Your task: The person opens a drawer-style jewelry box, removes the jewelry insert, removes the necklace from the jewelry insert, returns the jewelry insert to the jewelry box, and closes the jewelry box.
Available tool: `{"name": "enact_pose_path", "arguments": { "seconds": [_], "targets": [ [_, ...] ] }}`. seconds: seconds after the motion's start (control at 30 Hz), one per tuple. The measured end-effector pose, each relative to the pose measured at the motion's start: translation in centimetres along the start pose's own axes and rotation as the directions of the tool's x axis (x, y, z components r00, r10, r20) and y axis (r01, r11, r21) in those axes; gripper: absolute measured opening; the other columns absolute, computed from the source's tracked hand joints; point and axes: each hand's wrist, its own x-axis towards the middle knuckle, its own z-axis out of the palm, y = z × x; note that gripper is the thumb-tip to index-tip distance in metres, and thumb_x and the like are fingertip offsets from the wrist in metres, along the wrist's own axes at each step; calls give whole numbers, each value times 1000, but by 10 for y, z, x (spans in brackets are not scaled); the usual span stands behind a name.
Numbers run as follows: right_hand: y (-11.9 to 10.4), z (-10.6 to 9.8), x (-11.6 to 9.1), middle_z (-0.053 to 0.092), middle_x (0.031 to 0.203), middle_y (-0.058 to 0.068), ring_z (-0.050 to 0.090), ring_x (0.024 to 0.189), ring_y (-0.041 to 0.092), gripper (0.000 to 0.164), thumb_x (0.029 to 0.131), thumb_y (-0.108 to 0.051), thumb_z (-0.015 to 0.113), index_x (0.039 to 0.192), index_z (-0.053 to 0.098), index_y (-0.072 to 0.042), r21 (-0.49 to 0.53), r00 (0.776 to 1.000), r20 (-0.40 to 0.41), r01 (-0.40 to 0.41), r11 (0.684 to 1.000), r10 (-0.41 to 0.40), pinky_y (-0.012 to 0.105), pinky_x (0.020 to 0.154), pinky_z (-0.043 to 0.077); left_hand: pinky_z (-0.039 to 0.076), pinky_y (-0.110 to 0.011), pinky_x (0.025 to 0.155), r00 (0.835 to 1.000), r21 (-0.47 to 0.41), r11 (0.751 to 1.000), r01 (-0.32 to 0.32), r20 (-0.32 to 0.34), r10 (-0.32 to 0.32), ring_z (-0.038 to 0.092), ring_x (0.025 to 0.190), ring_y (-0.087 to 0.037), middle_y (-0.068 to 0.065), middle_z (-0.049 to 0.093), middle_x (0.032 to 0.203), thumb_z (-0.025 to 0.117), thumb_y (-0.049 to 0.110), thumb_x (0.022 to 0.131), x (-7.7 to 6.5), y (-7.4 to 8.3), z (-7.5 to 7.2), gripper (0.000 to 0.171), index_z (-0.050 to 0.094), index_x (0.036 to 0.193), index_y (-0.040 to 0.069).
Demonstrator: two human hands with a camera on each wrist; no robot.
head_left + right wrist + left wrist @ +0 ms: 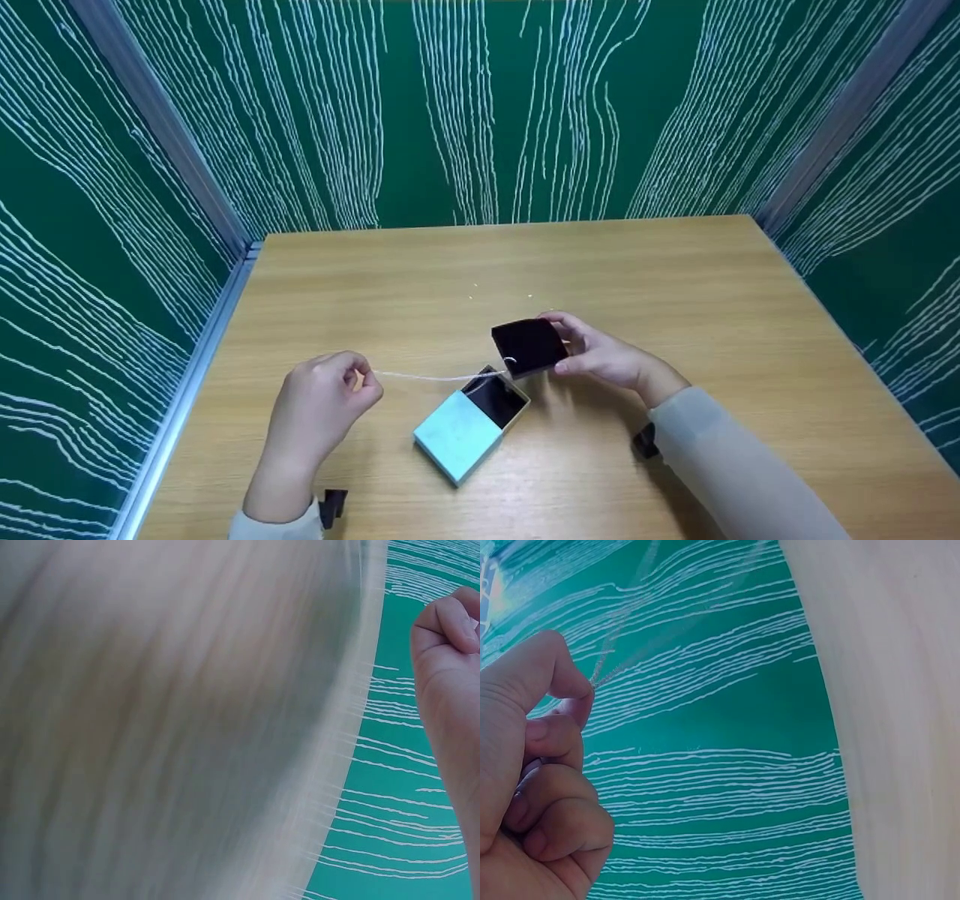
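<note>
My left hand (322,405) pinches one end of a thin silvery chain (420,377) between thumb and index finger. In the left wrist view, two blurred strands of the chain (607,652) run upward from the fingertips, while the other fingers are curled in. Stretched nearly level, the chain reaches a black square pad (529,346), where a small light loop shows near the pad's corner. My right hand (600,356) grips this pad by its right edge, tilted above the table. Below it lies a turquoise box (459,435), its sleeve partly off a black-lined drawer (499,401).
The wooden table (375,292) bears a few tiny pale specks beyond the pad. Green walls with white wavy lines (450,112) enclose its back and sides. Dark clips (332,508) sit at both wrists. Much of the right wrist view is blurred.
</note>
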Motion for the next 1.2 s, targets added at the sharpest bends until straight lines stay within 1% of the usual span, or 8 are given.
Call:
{"name": "enact_pose_path", "arguments": {
  "seconds": [0.27, 0.43, 0.53, 0.6, 0.7, 0.83, 1.03, 1.2],
  "targets": [
    [0, -1, -1, 33, 172, 28, 57, 145, 26, 86, 99, -4, 77, 171, 31, -14, 19, 1000, 5, 8, 1000, -9, 33, 117, 54, 40, -21, 60, 999, 10, 999, 41, -8, -41, 42, 58, -5, 3, 59, 66, 83, 6, 89, -1, -8, -3, 4, 84, 93, 6],
    [0, 1, 0, 35, 169, 26, 60, 142, 25, 84, 98, 0, 74, 169, 32, -14, 27, 1000, -9, 11, 1000, -11, 31, 115, 56, 38, -22, 59, 999, 27, 999, 26, -39, -25, 41, 58, -5, 4, 56, 65, 81, 8, 88, -3, -15, -1, 4, 83, 89, 6],
    [1, 3, 1, 37, 167, 24, 61, 140, 24, 83, 98, 1, 74, 169, 32, -14, 29, 1000, -18, 13, 999, -12, 32, 114, 57, 39, -22, 59, 999, 5, 1000, 29, -44, -29, 42, 59, -5, 4, 55, 66, 81, 6, 86, -4, -20, 1, 3, 83, 89, 6],
    [1, 4, 2, 37, 167, 24, 62, 140, 23, 82, 99, 1, 73, 169, 33, -14, 30, 1000, -23, 15, 999, -14, 32, 114, 56, 40, -21, 60, 998, -41, 997, 62, -24, -63, 43, 60, -5, 4, 56, 67, 83, 6, 87, -4, -22, 2, 3, 83, 90, 7],
    [2, 5, 4, 37, 168, 24, 61, 142, 25, 82, 100, 2, 72, 169, 34, -17, 37, 999, -37, 15, 999, -13, 33, 116, 56, 42, -20, 61, 991, -132, 983, 131, 34, -127, 45, 60, -5, 4, 57, 68, 83, 3, 89, -3, -25, 4, 5, 83, 92, 8],
    [2, 7, 6, 36, 170, 25, 58, 145, 25, 82, 101, -1, 75, 170, 34, -18, 37, 997, -76, 13, 999, -10, 36, 117, 55, 40, -20, 59, 975, -220, 951, 217, 104, -198, 42, 56, -3, 5, 50, 67, 83, 4, 90, -3, -31, 7, 5, 82, 94, 8],
    [3, 11, 9, 38, 170, 24, 58, 145, 23, 84, 101, -5, 78, 171, 31, -14, 53, 993, -119, 23, 998, -17, 39, 118, 54, 35, -20, 56, 963, -245, 933, 263, 123, -239, 38, 54, -4, 6, 43, 65, 83, 6, 91, -2, -42, 12, 5, 81, 96, 7],
    [2, 12, 13, 39, 172, 25, 58, 146, 25, 87, 101, -8, 80, 172, 29, -11, 43, 989, -144, 30, 999, -24, 33, 116, 55, 36, -22, 59, 948, -284, 906, 314, 138, -286, 39, 57, -8, 5, 42, 66, 82, 9, 93, -1, -55, 19, 5, 80, 96, 6]
  ]
}}
